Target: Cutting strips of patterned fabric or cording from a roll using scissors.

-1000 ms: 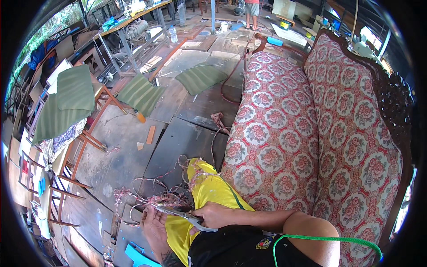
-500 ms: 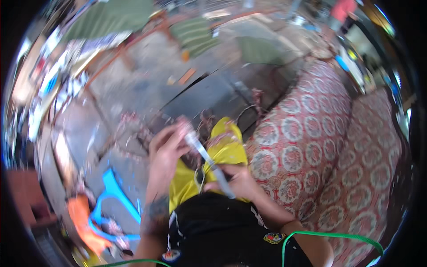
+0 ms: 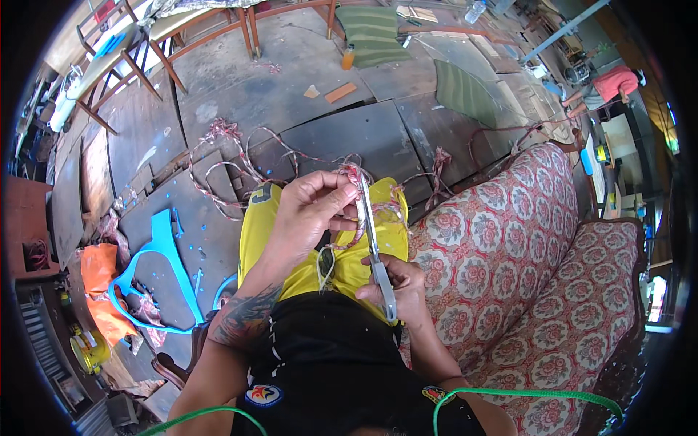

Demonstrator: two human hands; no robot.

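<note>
My left hand (image 3: 316,211) pinches a red and white patterned cord (image 3: 353,175) over my yellow shorts (image 3: 265,232), its thumb and fingers pressed on it. My right hand (image 3: 392,287) grips the grey handle of large metal scissors (image 3: 369,225). The long blades point forward and lie along the held piece of cord, beside my left fingertips. More tangled cord (image 3: 240,167) with frayed pink tufts lies in loops on the dark floor boards in front of me.
A floral sofa (image 3: 494,240) fills my right. Blue cut-out pieces (image 3: 167,254) and an orange cloth (image 3: 109,291) lie at my left. Chairs (image 3: 153,51), green striped mats (image 3: 465,91) and an orange bottle (image 3: 348,58) are ahead. A person in red (image 3: 611,86) bends at the far right.
My head has tilted down and turned. My left hand has risen, bringing the cord and scissor blades forward to point away from me. The other person, upright earlier, now bends over.
</note>
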